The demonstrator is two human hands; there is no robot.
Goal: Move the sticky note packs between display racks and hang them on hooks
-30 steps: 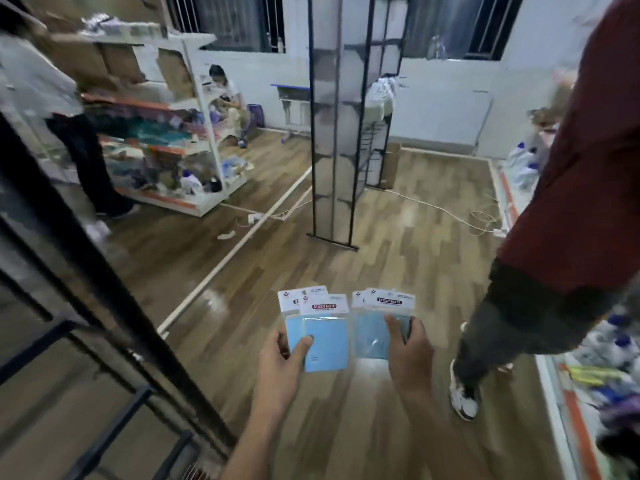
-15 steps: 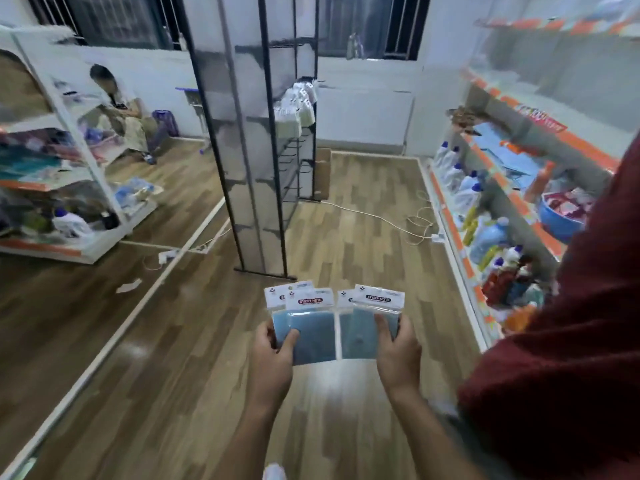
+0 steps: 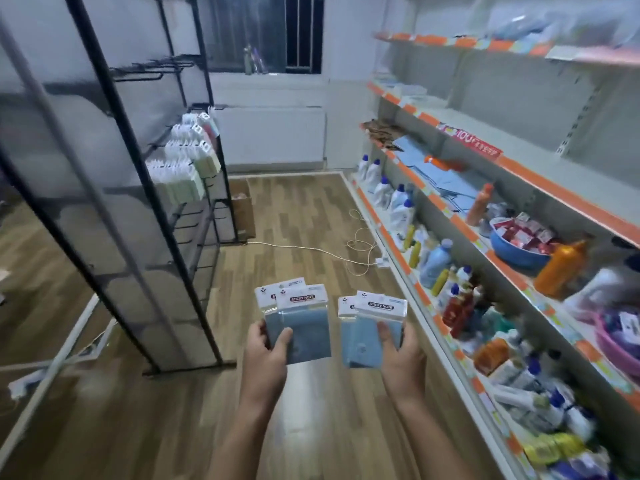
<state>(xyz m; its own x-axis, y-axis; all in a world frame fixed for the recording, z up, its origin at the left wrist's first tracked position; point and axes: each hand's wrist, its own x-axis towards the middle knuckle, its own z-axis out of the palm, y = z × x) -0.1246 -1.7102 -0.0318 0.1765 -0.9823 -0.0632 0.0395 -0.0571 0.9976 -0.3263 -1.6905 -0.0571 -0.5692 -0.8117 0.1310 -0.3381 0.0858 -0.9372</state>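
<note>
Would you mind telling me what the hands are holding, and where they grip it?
Each grips blue sticky note packs by their lower part: left hand one stack, right hand another.

Glossy clear plastic wraps the matt blue paper packs (image 3: pixel 304 327), topped by white card. Left of them stands a black metal rack (image 3: pixel 114 188); beneath, the wood-look floor (image 3: pixel 294 216) shines smooth

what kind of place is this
Probably a small shop or a mock-up of one: white wall shelves with orange price strips stocked with detergent bottles, and a black wire display rack hung with packaged goods.
</note>
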